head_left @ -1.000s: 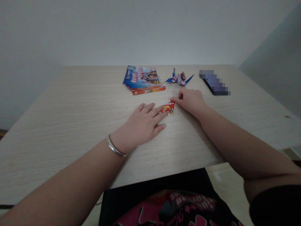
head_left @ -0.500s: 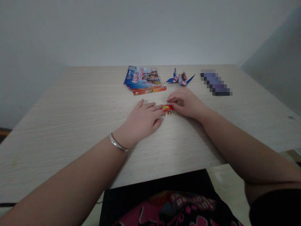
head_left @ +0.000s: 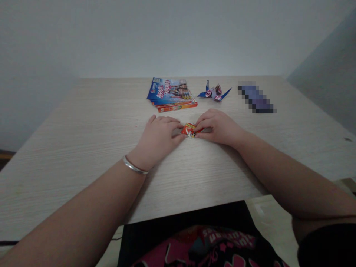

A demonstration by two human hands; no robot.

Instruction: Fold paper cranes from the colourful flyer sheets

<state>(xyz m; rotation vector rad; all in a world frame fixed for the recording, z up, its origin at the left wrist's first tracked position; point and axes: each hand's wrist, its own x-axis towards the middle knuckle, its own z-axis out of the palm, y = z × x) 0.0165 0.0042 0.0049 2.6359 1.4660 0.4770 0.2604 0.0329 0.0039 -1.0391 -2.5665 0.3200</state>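
Note:
Between my two hands, on the pale wooden table, lies a small folded piece of red and yellow printed paper (head_left: 190, 130). My left hand (head_left: 161, 137), with a silver bangle at the wrist, pinches the paper's left edge between thumb and fingers. On the other side my right hand (head_left: 218, 126) has its thumb and fingertips closed on the right part, covering some of it. Just beyond the hands stands a folded paper crane (head_left: 214, 92) in blue, white and red print.
A fanned stack of printed leaflets (head_left: 171, 91) lies at the back of the table (head_left: 97, 148), left of the crane. To the right rests a dark flat object, pixelated (head_left: 256, 97). A wall (head_left: 178, 37) rises behind the table's far edge.
My left hand has gone from lying flat with fingers spread over the paper to pinching its left edge. The right hand's fingers have come down onto the paper's right part.

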